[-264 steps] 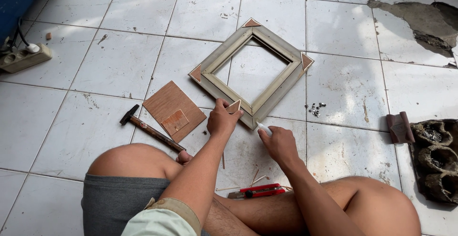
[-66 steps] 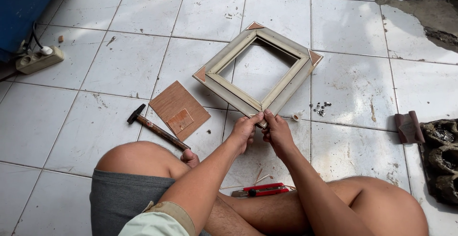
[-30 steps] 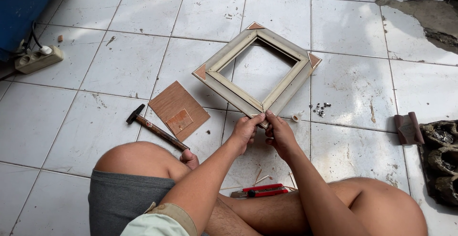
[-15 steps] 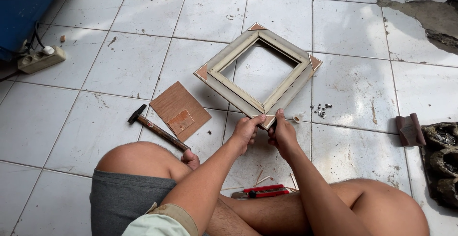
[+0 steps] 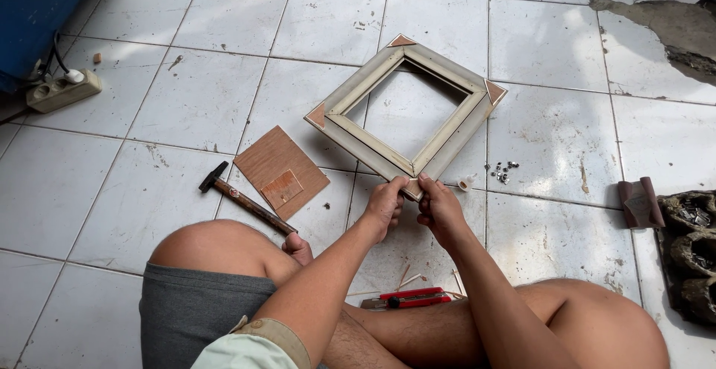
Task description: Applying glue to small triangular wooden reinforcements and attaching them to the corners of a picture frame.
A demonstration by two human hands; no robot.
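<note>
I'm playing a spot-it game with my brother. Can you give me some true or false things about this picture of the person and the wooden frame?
1. Both hands, left hand and right hand, are at the near corner of the square frame. True.
2. The hammer is in the right hand. False: it lies on the tiled floor, beside the brown board.
3. A red cutter lies between the person's legs. True.
4. The frame stands upright against a wall. False: it lies flat on the floor.
5. Small metal bits lie right of the frame. True.
</note>
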